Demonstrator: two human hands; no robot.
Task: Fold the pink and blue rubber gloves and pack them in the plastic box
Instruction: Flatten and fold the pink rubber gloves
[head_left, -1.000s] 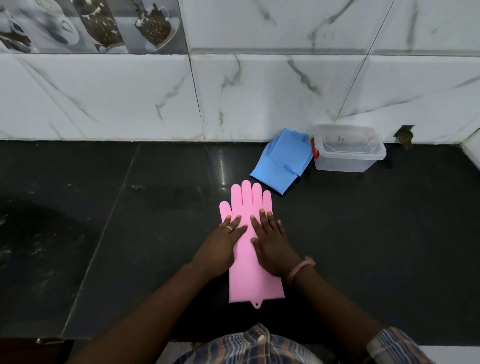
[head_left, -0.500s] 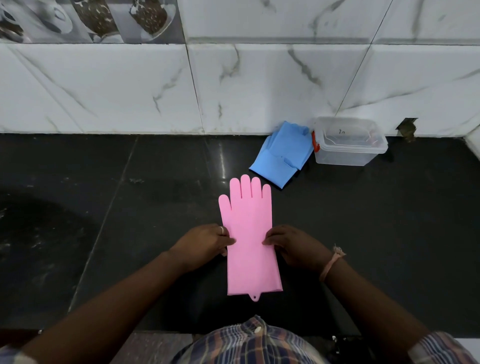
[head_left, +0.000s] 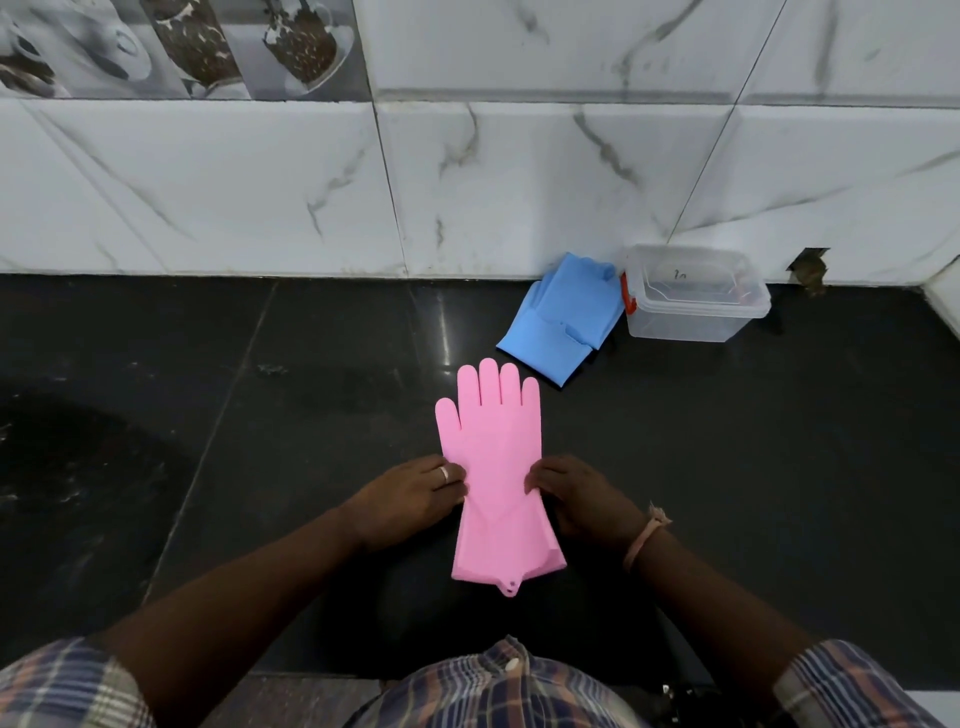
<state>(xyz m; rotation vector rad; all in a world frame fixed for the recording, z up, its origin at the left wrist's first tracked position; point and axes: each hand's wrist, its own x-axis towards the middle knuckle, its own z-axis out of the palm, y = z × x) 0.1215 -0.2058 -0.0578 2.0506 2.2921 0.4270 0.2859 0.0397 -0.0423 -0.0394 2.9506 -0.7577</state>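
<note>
A pink rubber glove (head_left: 496, 457) lies flat on the black counter, fingers pointing at the wall, cuff toward me. My left hand (head_left: 410, 493) pinches its left edge at the wrist, and my right hand (head_left: 576, 496) pinches the right edge opposite. The glove creases inward between the two hands. Blue gloves (head_left: 563, 317) lie stacked against the wall at the back right. Touching them on the right stands the clear plastic box (head_left: 691, 296) with a red latch; it looks empty and has no lid on.
The black stone counter (head_left: 260, 415) ends at a white marble-tiled wall (head_left: 519, 182). A small hole in the wall (head_left: 808, 270) shows right of the box. A dark sunken area (head_left: 62, 467) lies at the left. My checked shirt fills the bottom edge.
My hands went from lying flat on top of the pink glove to its two side edges, where they now pinch it. The glove's middle has narrowed and creased.
</note>
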